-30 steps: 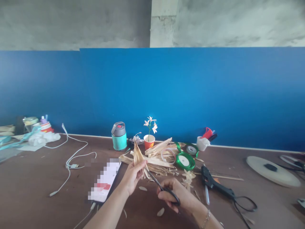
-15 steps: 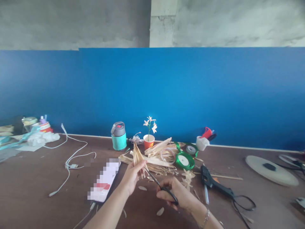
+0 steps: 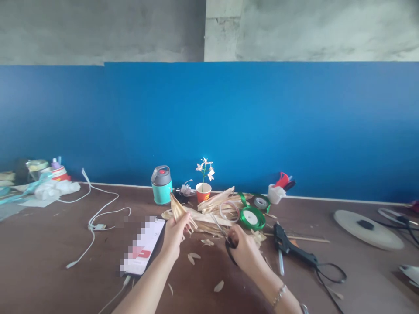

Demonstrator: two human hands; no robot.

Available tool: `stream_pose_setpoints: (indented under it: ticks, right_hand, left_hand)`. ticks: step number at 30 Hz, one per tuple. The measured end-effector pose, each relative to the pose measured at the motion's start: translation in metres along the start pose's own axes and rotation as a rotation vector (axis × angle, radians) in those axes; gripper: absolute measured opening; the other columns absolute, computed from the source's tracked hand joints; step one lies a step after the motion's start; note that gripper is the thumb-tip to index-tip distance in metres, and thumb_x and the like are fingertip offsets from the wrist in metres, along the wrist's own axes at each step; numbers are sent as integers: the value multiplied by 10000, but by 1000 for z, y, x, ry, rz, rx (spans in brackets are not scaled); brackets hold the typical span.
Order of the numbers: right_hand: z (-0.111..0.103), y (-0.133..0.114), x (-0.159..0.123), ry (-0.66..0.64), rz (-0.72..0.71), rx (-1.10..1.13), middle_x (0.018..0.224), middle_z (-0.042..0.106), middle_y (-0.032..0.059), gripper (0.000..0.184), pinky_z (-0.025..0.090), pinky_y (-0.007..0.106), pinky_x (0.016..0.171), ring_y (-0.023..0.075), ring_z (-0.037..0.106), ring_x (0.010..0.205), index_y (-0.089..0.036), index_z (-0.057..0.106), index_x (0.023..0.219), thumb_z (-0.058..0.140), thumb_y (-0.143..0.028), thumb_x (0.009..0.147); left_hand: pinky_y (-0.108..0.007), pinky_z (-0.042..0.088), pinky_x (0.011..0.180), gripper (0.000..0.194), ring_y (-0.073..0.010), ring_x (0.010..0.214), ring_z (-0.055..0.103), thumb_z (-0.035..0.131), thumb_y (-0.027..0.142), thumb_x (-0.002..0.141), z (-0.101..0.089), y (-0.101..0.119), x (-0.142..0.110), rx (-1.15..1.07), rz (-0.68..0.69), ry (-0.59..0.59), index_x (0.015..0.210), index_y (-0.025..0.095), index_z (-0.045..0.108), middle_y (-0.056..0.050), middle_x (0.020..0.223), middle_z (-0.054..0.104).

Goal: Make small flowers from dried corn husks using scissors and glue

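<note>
My left hand (image 3: 175, 231) is closed around a dried corn husk piece (image 3: 177, 208), its pointed end up and its frayed, cut end hanging on the right. In my right hand (image 3: 242, 246) is a pair of scissors (image 3: 231, 253), fingers through the black handles, blades pointing up and left, apart from the held husk. Cut petal-shaped pieces (image 3: 194, 255) lie on the table below and between my hands, with another petal (image 3: 219, 286) nearer me. Behind my hands is a pile of dried husks (image 3: 216, 203). More petal pieces (image 3: 258, 237) lie just past my right hand.
A phone (image 3: 147, 244) lies left of my left hand. Behind stand a teal flask (image 3: 162, 192) and a paper cup (image 3: 203, 194) with white flowers. Green ribbon rolls (image 3: 253, 218), a black glue gun (image 3: 291, 250) and a round disc (image 3: 368, 230) lie to the right.
The scissors have moved off the husk, to the right and up. My left hand has shifted left with the husk. Another petal piece now lies on the table between my hands.
</note>
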State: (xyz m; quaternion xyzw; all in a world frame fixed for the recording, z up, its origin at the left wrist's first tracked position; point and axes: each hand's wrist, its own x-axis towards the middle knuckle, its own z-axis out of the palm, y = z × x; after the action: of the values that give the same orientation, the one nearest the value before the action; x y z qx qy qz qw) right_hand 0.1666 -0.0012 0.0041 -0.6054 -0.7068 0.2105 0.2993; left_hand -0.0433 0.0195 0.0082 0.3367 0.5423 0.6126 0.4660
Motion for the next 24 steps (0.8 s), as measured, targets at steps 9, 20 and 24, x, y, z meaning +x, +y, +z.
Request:
stream_pose_setpoints:
  ticks: [9,20,24]
  right_hand:
    - [-5,4,5,91,129,-323,838,689,80,245,372,275,668,246,632,824,-185,527,965,605,-277,751]
    - [-2,5,5,9,203,-373,922,702,93,362,391,295,716,268,631,906,-188,582,1044,667,-325,721]
    - [-2,7,11,-6,259,-283,901,715,81,442,385,281,698,272,635,926,-192,567,1060,715,-303,657]
  left_hand:
    - [-434,428,865,490,-328,1025,559,685,297,654,-12,-6,13,568,499,207,1107,159,558,-128,1044,629]
    - [-428,339,860,221,-280,958,560,530,60,758,0,15,-23,1274,811,-189,838,217,663,-66,909,678]
    - [-440,355,829,200,-293,954,565,533,71,766,-1,11,-19,1298,747,-189,817,204,674,-75,888,690]
